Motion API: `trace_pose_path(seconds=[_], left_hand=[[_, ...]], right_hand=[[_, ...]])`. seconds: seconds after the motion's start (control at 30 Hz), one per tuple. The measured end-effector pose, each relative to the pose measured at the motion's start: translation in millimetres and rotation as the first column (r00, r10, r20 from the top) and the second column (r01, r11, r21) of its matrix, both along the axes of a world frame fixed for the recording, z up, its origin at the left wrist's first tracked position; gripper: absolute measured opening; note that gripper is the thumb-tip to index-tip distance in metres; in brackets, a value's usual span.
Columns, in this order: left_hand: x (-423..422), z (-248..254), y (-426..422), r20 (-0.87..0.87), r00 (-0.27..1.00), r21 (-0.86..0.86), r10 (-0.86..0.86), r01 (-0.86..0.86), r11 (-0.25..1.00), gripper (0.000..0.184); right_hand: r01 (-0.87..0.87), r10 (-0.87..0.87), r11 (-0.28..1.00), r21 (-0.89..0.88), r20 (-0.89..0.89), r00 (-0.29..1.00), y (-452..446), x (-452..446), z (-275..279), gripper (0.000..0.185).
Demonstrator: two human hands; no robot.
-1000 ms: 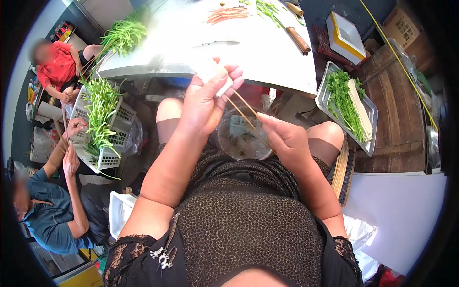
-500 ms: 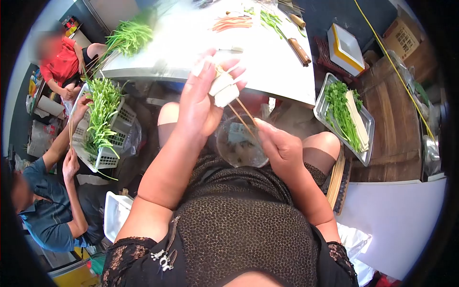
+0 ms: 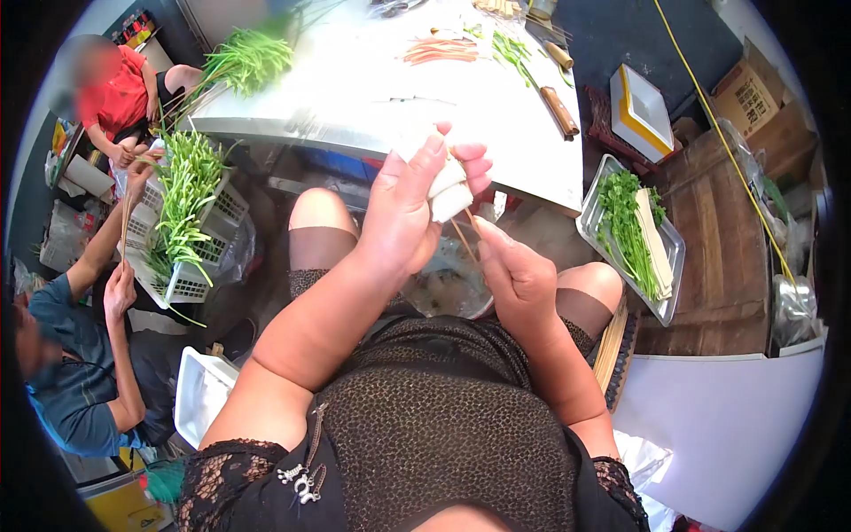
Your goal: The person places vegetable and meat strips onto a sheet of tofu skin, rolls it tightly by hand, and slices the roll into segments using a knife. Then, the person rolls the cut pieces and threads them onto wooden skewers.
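Observation:
White rolled food pieces (image 3: 451, 197), looking like tofu-skin rolls, sit in my left hand (image 3: 406, 211), with the thumb and fingers closed around them. My right hand (image 3: 521, 277) pinches the lower end of a thin wooden skewer (image 3: 464, 238), which runs up into the rolls. Glare and my fingers hide the upper part of the rolls, so I cannot tell how far the skewer goes in. A clear basin (image 3: 443, 301) stands below my hands, between my knees, partly covered by my left arm.
The white table (image 3: 355, 93) ahead bears orange strips (image 3: 441, 50), green vegetables and a wooden-handled knife (image 3: 558, 113). At right lies a metal tray (image 3: 671, 297) of herbs and pale sheets. Two people sit at left by a white basket (image 3: 189, 288) of green stalks; one holds thin sticks.
Both hands still hold the rolls and skewer. The rolls have shifted right and slightly down with my left hand. Two skewer lengths showed before; now one shows. The camera view has shifted slightly.

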State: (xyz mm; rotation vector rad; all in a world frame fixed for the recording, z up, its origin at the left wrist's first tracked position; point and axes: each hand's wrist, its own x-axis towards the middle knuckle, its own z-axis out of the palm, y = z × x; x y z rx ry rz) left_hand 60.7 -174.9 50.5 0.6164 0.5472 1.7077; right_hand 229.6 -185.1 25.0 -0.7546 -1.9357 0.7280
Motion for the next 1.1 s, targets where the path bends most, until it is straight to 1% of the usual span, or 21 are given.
trace_pose_path(seconds=[0.03,0.07,0.17,0.23,0.27,0.33,0.37,0.43,0.5,0.57,0.67,0.73,0.77,0.83,0.87,0.9,0.93,1.07,1.1], left_hand=[[1,0,-1,0.003,1.0,0.005,-0.011,0.011,1.0,0.038],[3,0,-2,0.005,1.0,0.006,-0.011,0.011,1.0,0.038],[7,0,-4,0.008,0.999,0.001,-0.033,0.033,0.999,0.039],[11,-2,-6,-0.013,0.997,0.027,-0.072,0.073,0.997,0.038],[13,-2,-7,-0.049,0.996,-0.008,-0.074,0.073,0.997,0.039],[14,-1,-6,-0.065,0.995,-0.007,-0.071,0.071,0.997,0.039],[14,0,-6,-0.079,0.995,-0.008,-0.067,0.067,0.998,0.039],[11,0,-5,-0.072,0.996,-0.017,-0.052,0.051,0.999,0.04],[10,-1,-3,-0.066,0.997,-0.021,-0.036,0.034,0.999,0.04],[13,-5,-4,-0.063,0.993,-0.024,-0.104,0.103,0.994,0.041],[15,-3,-5,-0.06,0.991,-0.024,-0.122,0.121,0.992,0.041],[15,-3,-3,-0.068,0.989,-0.019,-0.129,0.128,0.992,0.041],[14,-5,-2,-0.075,0.99,-0.034,-0.122,0.12,0.992,0.041],[13,-9,-3,-0.078,0.991,-0.054,-0.112,0.108,0.993,0.041],[12,-10,-2,-0.065,0.995,-0.054,-0.069,0.066,0.996,0.04],[11,-11,-1,-0.05,0.998,-0.057,-0.028,0.025,0.998,0.039],[8,-12,1,-0.082,0.997,-0.062,-0.012,0.007,0.998,0.039],[10,-12,0,-0.089,0.995,-0.057,-0.042,0.037,0.998,0.038],[10,-12,0,-0.084,0.995,-0.058,-0.053,0.049,0.997,0.038]], right_hand=[[0.004,-0.003,0.999,0.04,-0.022,1.0,1,-1,-1,0.029],[0.003,-0.002,0.999,0.041,-0.021,1.0,1,-1,0,0.029],[0.006,-0.006,1.0,0.023,0.002,1.0,2,-1,0,0.028],[0.02,-0.02,1.0,0.005,-0.034,0.999,3,-1,-3,0.027],[0.02,-0.02,1.0,0.004,-0.035,0.999,1,-1,-1,0.027],[0.054,-0.053,0.984,-0.169,0.011,0.999,-3,2,7,0.025],[0.054,-0.053,0.984,-0.167,0.011,0.999,-3,4,5,0.025],[0.024,-0.019,0.994,-0.106,0.051,0.999,-1,9,-2,0.024],[0.017,-0.014,0.996,-0.083,0.037,0.999,-2,10,-6,0.023],[0.021,-0.019,0.997,-0.07,0.025,0.999,-3,11,-5,0.022],[0.039,-0.036,0.998,-0.053,0.055,0.998,-1,10,-4,0.023],[0.016,-0.02,0.996,-0.086,-0.051,0.998,1,8,-11,0.024],[0.013,-0.017,0.996,-0.084,-0.05,0.999,0,6,-10,0.024],[-0.01,-0.037,0.941,-0.338,-0.131,0.991,-4,4,-11,0.021],[-0.011,-0.036,0.941,-0.337,-0.133,0.99,-2,6,-13,0.021],[-0.086,0.02,0.877,-0.473,-0.143,0.99,0,10,-18,0.018],[-0.157,0.074,0.788,-0.595,-0.162,0.984,1,13,-21,0.015],[-0.147,0.082,0.802,-0.579,-0.138,0.987,1,14,-21,0.013],[-0.18,0.081,0.77,-0.612,-0.185,0.979,1,14,-21,0.013]])
